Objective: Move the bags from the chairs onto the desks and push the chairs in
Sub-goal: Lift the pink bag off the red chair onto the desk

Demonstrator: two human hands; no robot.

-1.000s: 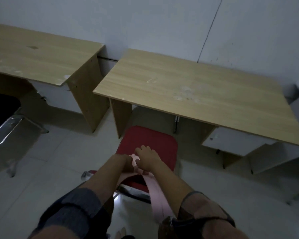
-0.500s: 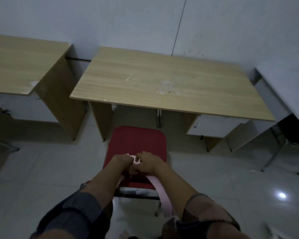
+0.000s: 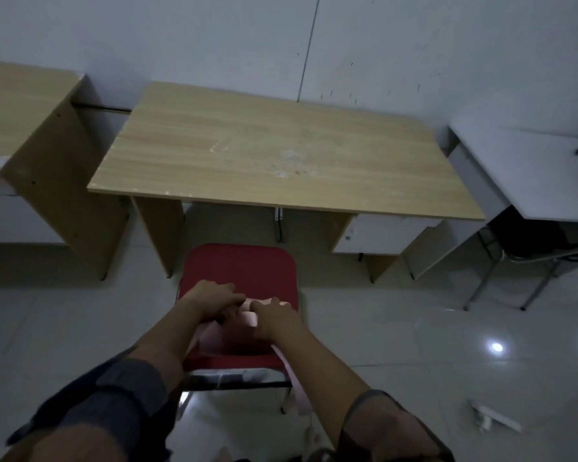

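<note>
Two wooden desks stand against the wall — a middle desk [image 3: 281, 151] seen whole, and a left desk [image 3: 17, 115] cut by the frame edge. One white table [image 3: 531, 168] stands at the right. Chairs: one red chair [image 3: 244, 268] before the middle desk, and one dark chair [image 3: 534, 241] under the white table, partly hidden. Hands — two, a left hand [image 3: 214, 300] and a right hand [image 3: 274, 316]. One pink strap [image 3: 294, 391].

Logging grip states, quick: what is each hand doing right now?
Left hand: fingers curled on the pink strap over the red chair.
Right hand: holds the same strap.
</note>
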